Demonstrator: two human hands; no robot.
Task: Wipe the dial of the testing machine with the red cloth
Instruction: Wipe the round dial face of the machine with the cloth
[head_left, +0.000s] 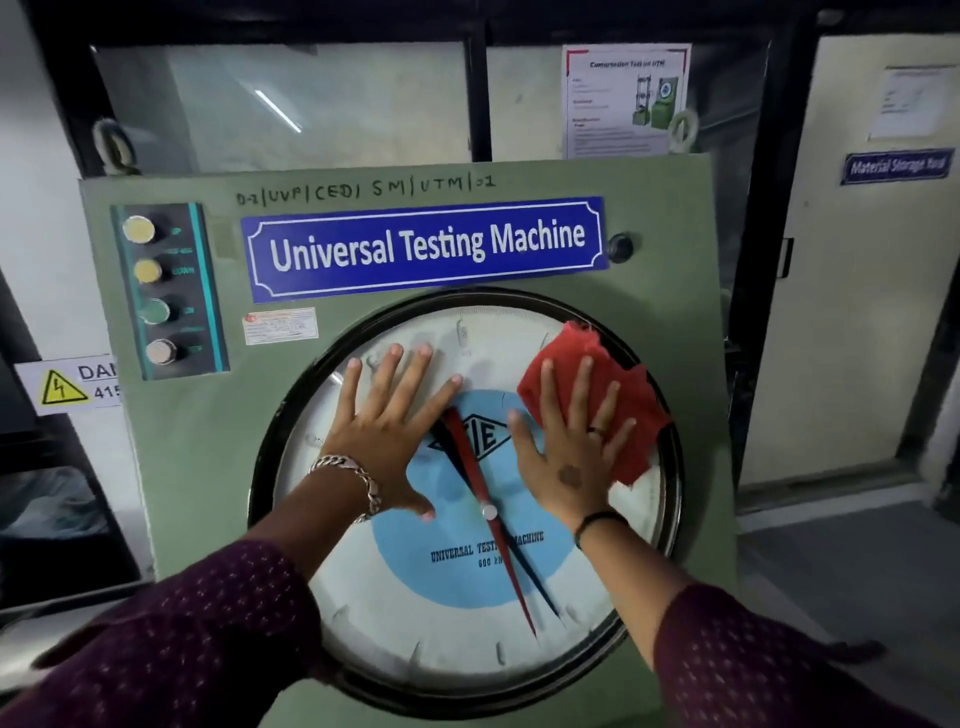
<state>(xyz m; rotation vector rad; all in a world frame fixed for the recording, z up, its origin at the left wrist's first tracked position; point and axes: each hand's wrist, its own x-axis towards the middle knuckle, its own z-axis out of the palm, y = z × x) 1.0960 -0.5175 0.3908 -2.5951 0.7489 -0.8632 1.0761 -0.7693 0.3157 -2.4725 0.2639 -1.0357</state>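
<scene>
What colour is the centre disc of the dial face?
Light blue, with a white outer ring, on the dial. Only the head view shows it.

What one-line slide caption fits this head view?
Right hand presses red cloth on the dial; left hand lies flat.

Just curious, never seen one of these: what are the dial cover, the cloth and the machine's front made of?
Dial: seemingly glass or clear plastic over a printed face, faintly glossy. Cloth: soft woven fabric, matte, with frayed edges and creases. Front panel: probably sheet metal, painted flat green, with scuffs.
</scene>
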